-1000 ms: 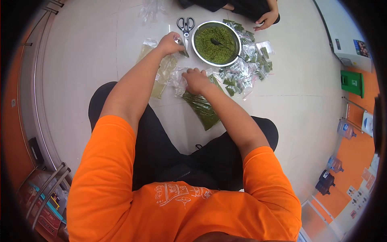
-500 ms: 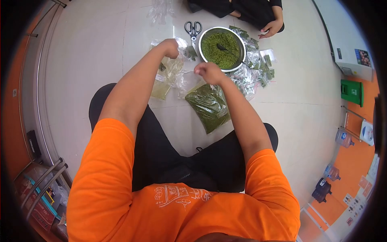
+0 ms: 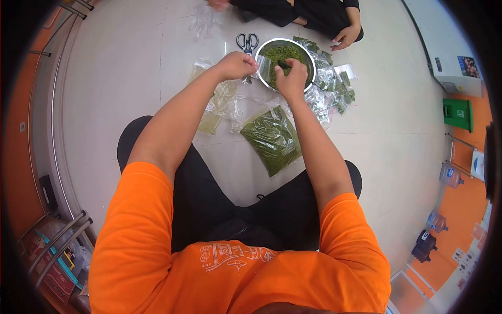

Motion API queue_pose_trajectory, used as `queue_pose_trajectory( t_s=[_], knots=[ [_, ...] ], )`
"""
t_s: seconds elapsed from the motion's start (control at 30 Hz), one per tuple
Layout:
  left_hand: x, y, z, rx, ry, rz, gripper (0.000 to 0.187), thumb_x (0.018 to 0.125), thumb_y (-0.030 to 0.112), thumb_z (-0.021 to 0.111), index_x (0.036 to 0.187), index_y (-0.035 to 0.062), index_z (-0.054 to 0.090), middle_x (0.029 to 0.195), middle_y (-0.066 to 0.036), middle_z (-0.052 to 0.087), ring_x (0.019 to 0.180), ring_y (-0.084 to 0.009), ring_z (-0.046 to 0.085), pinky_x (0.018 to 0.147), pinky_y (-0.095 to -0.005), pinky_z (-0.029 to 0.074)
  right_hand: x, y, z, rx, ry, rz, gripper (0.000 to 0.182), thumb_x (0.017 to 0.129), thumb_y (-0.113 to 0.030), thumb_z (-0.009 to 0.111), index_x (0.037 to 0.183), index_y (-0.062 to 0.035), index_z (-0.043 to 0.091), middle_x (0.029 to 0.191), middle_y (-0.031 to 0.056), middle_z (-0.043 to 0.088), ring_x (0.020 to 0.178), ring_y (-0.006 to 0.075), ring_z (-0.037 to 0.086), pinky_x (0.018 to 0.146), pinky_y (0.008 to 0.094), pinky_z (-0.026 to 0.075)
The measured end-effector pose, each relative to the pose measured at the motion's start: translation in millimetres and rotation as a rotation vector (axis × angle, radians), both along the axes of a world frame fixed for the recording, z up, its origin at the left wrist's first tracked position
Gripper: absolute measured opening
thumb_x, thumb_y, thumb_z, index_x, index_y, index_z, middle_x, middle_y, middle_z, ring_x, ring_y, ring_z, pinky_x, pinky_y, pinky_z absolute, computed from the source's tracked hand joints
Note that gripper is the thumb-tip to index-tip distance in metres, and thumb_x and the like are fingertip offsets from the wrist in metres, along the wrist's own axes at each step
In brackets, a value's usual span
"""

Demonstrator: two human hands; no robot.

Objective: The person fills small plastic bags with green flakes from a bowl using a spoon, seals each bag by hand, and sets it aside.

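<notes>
My left hand (image 3: 236,66) is closed on the edge of a small clear plastic bag (image 3: 263,68), held over the left side of a steel bowl (image 3: 314,64). Green, crumbly, leafy material (image 3: 281,53) fills much of the bowl. Above it, my right hand (image 3: 293,78) has its fingers around a black spoon (image 3: 284,65), whose lower part is partly hidden. Black-handled scissors (image 3: 247,42) lie just left of the bowl. A large clear bag of the green material (image 3: 272,138) rests on the floor nearer to me.
Small filled bags (image 3: 334,89) lie in a heap right of the bowl. Crumpled clear bags (image 3: 222,99) are on the left, with more plastic (image 3: 204,21) farther off. Another person's hand (image 3: 346,36) rests beyond the bowl. A green bin (image 3: 457,115) stands far right.
My left hand has moved right, up to the bowl, and now shows a small clear bag. My right hand has gone up and right onto the spoon. Another person's hand has appeared at the top.
</notes>
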State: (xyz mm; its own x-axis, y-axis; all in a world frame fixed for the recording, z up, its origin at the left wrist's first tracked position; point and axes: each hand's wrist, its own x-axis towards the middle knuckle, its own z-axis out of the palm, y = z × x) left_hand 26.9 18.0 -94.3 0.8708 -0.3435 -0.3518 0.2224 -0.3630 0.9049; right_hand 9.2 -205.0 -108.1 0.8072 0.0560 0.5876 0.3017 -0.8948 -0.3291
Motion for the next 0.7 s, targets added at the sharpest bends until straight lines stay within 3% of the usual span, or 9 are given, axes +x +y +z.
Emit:
queue_pose_trajectory(
  t_s=[0.1,0.13,0.23,0.53,0.7],
  knots=[
    [-5,-9,8,0.049,-0.059,0.083,0.026,0.089,0.022,0.074,0.1,-0.0011,0.072,0.087,-0.004,0.072,0.076,-0.0093,0.064,0.073,-0.0258,0.053,-3,14,38,0.48,0.713,0.234,0.029,0.087,-0.024,0.073,0.104,-0.0004,0.07,0.09,0.0133,0.072,0.081,0.0178,0.068,0.076,0.0295,0.052],
    [-6,-11,7,0.043,-0.081,0.098,0.027,0.089,0.023,0.074,0.099,-0.0015,0.073,0.087,-0.004,0.073,0.077,-0.0095,0.065,0.073,-0.0261,0.053,0,17,25,0.656,0.764,0.319,0.027,0.088,-0.024,0.074,0.098,0.0014,0.072,0.085,0.0104,0.072,0.076,0.0155,0.066,0.072,0.0283,0.052],
    [-8,-11,14,0.066,-0.106,0.126,0.027,0.087,0.023,0.076,0.097,-0.0016,0.074,0.087,-0.006,0.074,0.076,-0.0099,0.066,0.074,-0.0267,0.053,0,25,24,0.885,0.862,0.327,0.024,0.093,-0.021,0.07,0.104,0.0009,0.07,0.088,0.0008,0.07,0.076,0.0075,0.061,0.069,0.0215,0.047],
    [-11,-11,32,0.204,-0.195,0.058,0.025,0.084,0.022,0.077,0.097,0.0003,0.076,0.087,-0.008,0.076,0.077,-0.0113,0.068,0.074,-0.0273,0.054,0,21,37,1.002,0.961,0.308,0.024,0.09,-0.017,0.069,0.105,0.0012,0.072,0.086,0.0029,0.07,0.076,0.0072,0.061,0.069,0.0203,0.047],
    [-15,-21,31,0.149,-0.256,0.03,0.025,0.085,0.022,0.075,0.1,0.0017,0.076,0.088,-0.008,0.076,0.079,-0.0115,0.069,0.074,-0.0277,0.054,2,19,30,0.833,0.876,0.197,0.02,0.088,-0.016,0.067,0.096,0.001,0.074,0.082,0.0036,0.071,0.071,0.0081,0.061,0.066,0.0242,0.048]
  ],
)
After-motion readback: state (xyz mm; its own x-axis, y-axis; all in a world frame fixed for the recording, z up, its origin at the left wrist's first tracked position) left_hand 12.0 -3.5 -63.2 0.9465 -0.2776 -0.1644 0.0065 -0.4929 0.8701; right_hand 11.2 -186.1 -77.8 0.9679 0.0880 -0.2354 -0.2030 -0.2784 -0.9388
